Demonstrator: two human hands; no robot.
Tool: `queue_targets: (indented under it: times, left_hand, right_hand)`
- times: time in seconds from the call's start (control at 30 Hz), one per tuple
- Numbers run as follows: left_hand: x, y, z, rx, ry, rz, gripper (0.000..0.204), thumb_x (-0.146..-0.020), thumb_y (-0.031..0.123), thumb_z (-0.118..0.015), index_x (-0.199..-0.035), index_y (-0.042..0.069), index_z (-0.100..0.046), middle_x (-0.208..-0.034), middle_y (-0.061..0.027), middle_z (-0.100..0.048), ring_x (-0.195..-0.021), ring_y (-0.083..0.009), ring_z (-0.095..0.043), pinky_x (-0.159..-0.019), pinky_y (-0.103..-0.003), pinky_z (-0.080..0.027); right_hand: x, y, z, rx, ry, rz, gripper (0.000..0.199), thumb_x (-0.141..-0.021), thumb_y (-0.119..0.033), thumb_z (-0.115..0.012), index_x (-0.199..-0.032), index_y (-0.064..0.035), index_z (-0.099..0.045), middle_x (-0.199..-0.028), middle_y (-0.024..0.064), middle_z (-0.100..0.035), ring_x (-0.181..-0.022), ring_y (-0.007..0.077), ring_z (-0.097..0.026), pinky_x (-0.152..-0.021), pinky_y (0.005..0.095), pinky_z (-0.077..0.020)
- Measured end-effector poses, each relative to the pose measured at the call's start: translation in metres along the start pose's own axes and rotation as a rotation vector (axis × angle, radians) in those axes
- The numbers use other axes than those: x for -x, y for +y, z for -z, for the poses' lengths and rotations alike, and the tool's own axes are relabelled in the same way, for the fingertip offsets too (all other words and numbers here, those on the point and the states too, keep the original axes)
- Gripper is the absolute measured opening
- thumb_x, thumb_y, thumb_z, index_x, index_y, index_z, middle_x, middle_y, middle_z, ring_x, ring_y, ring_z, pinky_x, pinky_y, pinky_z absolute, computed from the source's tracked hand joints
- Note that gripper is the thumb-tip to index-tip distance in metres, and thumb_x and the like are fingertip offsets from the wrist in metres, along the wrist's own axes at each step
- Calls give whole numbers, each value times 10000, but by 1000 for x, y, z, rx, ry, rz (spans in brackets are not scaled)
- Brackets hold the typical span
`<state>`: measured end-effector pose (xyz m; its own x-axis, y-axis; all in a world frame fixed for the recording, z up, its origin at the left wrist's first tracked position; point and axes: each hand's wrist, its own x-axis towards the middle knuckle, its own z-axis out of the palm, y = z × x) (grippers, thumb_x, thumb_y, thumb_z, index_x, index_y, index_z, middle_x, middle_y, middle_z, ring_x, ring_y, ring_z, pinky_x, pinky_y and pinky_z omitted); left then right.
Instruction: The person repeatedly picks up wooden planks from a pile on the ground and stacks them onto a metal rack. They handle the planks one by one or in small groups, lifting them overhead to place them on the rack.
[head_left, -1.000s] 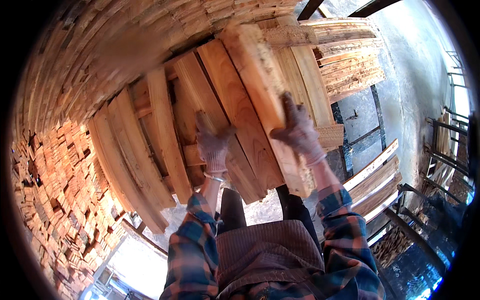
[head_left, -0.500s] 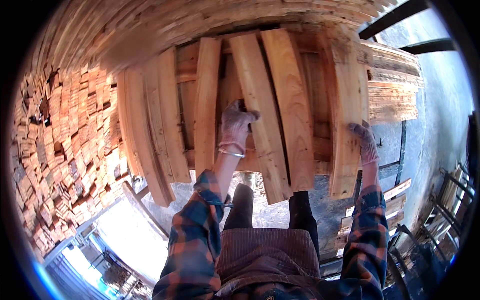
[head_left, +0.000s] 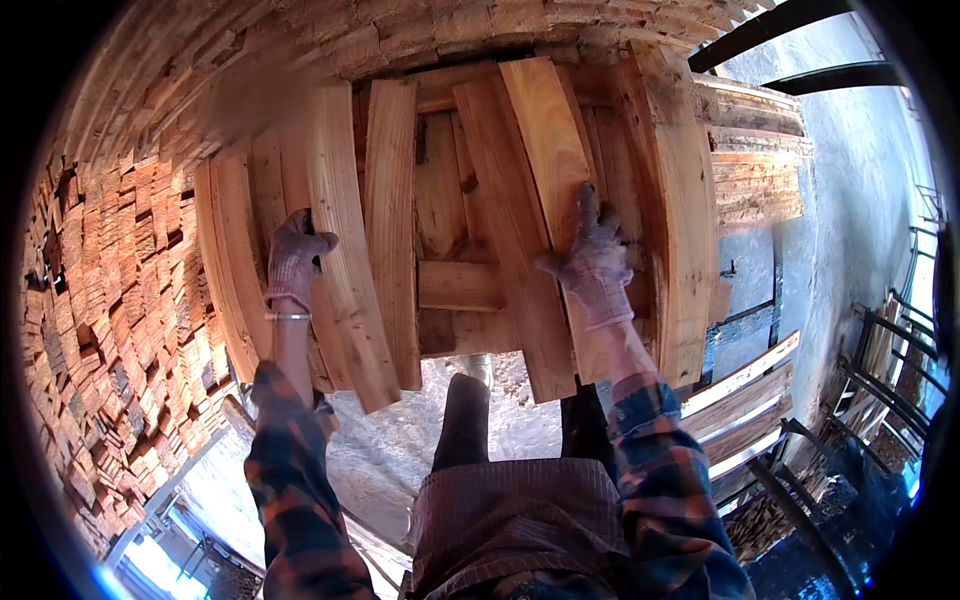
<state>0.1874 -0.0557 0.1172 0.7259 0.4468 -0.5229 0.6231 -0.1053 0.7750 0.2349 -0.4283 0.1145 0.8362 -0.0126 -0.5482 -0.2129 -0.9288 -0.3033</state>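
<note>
Wooden board (head_left: 347, 200), left fingers (head_left: 325, 242) clasping its edge, right fingers (head_left: 586, 205) spread on pale plank (head_left: 546, 125).

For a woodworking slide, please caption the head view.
Pale knit-gloved left hand touches a long tan wooden plank; pale knit-gloved right hand lies on a long yellowish wooden plank.

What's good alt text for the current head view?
A person's gloved left hand at the edge of a pale board, gloved right hand over a yellowish board, among other boards. Stacked wood stands at left.
</note>
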Motion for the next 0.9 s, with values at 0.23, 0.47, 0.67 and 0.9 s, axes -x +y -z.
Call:
queue_targets:
  times: [0.23, 0.47, 0.67, 0.9]
  left_hand:
    - [-11, -12, -19, 180, -157, 21, 341, -707, -95, -561, -1045, -63, -597, -894, -68, -618, -738, -157, -573, -707, -270, -487]
    - [1, -54, -107, 544, 14, 259, 239, -778, -44, -565, -1017, -35, -567, -786, -39, -531, -649, -150, -464, -609, -317, -458]
    - [-13, -61, -56, -1, 93, -129, 319, -838, 51, -587, -1155, 26, -556, -904, -97, -572, -769, -203, -580, -656, -365, -502]
    - [17, -118, -2, -737, 574, -742, 615, -903, 388, -572, -1393, 65, -388, -1347, -215, -457, -1274, -347, -420, -1070, -507, -297]
  right_hand:
    - [-15, 5, -1, 39, 54, -125, 1152, -623, -352, -810, -1496, -230, -68, -1356, 225, -418, -1194, 408, -491, -913, 539, -467]
    - [-19, 12, -9, -43, 130, 19, 1154, -592, -358, -800, -1493, -147, -110, -1343, 243, -435, -1172, 427, -503, -948, 485, -461]
    - [-40, 44, -33, -296, 264, 160, 1114, -578, -313, -810, -1481, -94, -195, -1348, 226, -464, -1208, 369, -498, -988, 398, -450]
    - [-26, 9, -47, -420, 302, 219, 1049, -606, -298, -803, -1464, -57, -250, -1396, 227, -417, -1219, 359, -491, -1013, 368, -424]
